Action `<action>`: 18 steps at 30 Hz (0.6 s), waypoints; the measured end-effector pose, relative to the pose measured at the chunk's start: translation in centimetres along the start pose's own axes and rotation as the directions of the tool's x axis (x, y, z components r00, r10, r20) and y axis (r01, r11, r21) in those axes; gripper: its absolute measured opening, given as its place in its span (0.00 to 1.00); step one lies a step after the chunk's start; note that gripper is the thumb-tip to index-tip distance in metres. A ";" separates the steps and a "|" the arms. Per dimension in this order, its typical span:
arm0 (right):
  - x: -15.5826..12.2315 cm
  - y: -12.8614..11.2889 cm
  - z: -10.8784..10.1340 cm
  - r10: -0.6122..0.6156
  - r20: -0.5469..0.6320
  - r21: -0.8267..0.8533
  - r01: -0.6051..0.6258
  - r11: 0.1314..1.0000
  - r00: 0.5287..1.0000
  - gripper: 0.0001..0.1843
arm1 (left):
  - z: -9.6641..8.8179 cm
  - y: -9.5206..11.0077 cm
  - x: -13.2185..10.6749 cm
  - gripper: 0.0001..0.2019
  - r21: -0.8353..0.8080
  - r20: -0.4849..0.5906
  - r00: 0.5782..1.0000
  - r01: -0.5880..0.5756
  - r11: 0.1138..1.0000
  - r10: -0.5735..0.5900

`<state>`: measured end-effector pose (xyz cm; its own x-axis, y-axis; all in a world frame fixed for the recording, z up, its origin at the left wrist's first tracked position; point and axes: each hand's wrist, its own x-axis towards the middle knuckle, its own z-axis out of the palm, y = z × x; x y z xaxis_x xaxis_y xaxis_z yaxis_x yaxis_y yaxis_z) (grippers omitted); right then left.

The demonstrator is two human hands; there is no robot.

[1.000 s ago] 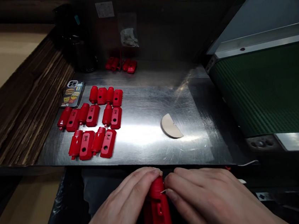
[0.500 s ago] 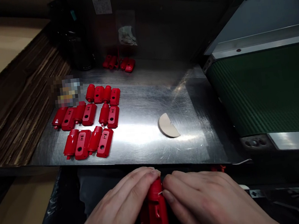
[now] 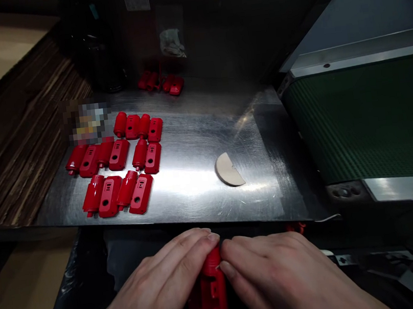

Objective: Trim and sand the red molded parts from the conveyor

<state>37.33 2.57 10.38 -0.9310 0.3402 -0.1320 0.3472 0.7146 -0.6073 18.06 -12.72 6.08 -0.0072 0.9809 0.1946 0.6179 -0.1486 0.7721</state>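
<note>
Close to me, below the table's front edge, a red plastic part [image 3: 208, 297] stands on end between my hands. The fingers of my left hand [image 3: 161, 287] wrap over its top and left side, closed on it. My right hand [image 3: 278, 275] is closed in a pinch against its right side. A thin, pale, pointed tip pokes out between thumb and forefinger there, touching or almost touching the part; whatever it belongs to is hidden in the hand. Several similar red parts [image 3: 141, 194] lie in rows on the metal table [image 3: 193, 205], left of centre.
A beige half-round piece [image 3: 228, 170] lies right of the rows. More red parts [image 3: 162, 82] sit at the back by a dark bottle [image 3: 106, 62]. Stacked cardboard [image 3: 40, 118] borders the left; a green conveyor belt [image 3: 365, 118] runs along the right.
The view has shifted slightly, so the table's contents appear a little higher and further left. Both hands keep their hold on the red part, and the pale tip stays at its upper right side.
</note>
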 end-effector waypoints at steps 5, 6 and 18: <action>0.2 0.0 -0.2 0.009 -0.009 0.011 -0.009 1.000 1.000 0.15 | 0.0 0.1 0.1 0.53 -0.029 -0.026 1.000 0.004 1.000 -0.005; 0.2 0.0 -0.2 0.012 -0.004 0.018 -0.012 1.000 1.000 0.15 | 0.0 0.1 0.1 0.52 -0.034 -0.031 0.999 0.009 0.999 -0.010; 0.1 0.0 -1.1 0.071 0.079 0.085 -0.078 0.993 0.994 0.16 | 0.0 -0.4 0.4 0.52 0.099 0.085 0.996 -0.051 0.994 0.042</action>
<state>37.35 3.26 11.24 -0.9100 0.3405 -0.2366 0.4078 0.6317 -0.6593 17.82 -12.25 5.91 0.0854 0.9808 0.1752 0.6925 -0.1848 0.6974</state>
